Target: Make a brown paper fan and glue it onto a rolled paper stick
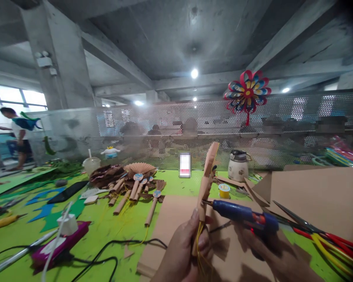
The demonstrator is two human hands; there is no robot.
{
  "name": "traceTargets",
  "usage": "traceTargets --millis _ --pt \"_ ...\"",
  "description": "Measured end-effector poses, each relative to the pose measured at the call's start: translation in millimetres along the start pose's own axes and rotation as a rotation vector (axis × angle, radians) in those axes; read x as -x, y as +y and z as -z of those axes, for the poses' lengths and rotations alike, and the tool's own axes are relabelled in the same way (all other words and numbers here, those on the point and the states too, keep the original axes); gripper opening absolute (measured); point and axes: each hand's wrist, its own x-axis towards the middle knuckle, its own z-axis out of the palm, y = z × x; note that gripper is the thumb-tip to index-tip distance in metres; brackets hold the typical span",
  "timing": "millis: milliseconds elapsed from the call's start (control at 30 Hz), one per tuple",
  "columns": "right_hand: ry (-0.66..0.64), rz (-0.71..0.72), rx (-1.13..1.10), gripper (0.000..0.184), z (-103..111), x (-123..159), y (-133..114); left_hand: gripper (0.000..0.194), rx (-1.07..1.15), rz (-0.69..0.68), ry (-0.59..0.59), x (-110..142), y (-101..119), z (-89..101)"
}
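My left hand (186, 239) is closed around the lower part of a folded brown paper fan (206, 184), held upright and seen nearly edge-on. Yellow strings (199, 243) hang from it over my fingers. In my right hand (264, 246) is a blue hot glue gun (241, 212), gripped by its handle and pointing left. Its nozzle meets or nearly meets the fan's side just above my left thumb; whether they touch I cannot tell. Brown cardboard (170, 219) lies beneath both hands. Several finished paper fans (139, 172) with rolled handles and blue round labels lie to the left.
Scissors with red and yellow handles (320, 235) lie at the right beside a large brown sheet (317, 196). A white flask (237, 166) and a yellow spool (224, 190) stand behind. A purple power strip (60, 243), black cables (114, 244) and a phone (67, 192) lie left.
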Motion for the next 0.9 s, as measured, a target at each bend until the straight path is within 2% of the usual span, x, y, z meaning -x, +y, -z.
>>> traceTargets --millis 200,533,733,900 --pt "0.023 -0.002 0.064 0.028 -2 6 8 0.049 0.011 -0.003 0.002 4 3 -3.4" --pt "0.047 -0.015 0.045 0.028 1 -1 -5 0.049 -0.002 -0.007 -0.015 5 4 -3.2" --pt "-0.032 -0.086 0.037 0.035 1 -1 -2 0.048 0.001 -0.003 -0.003 5 5 -5.8" --pt "-0.063 -0.071 0.029 0.031 1 -3 0 0.047 0.002 -0.014 0.001 4 5 -3.5"
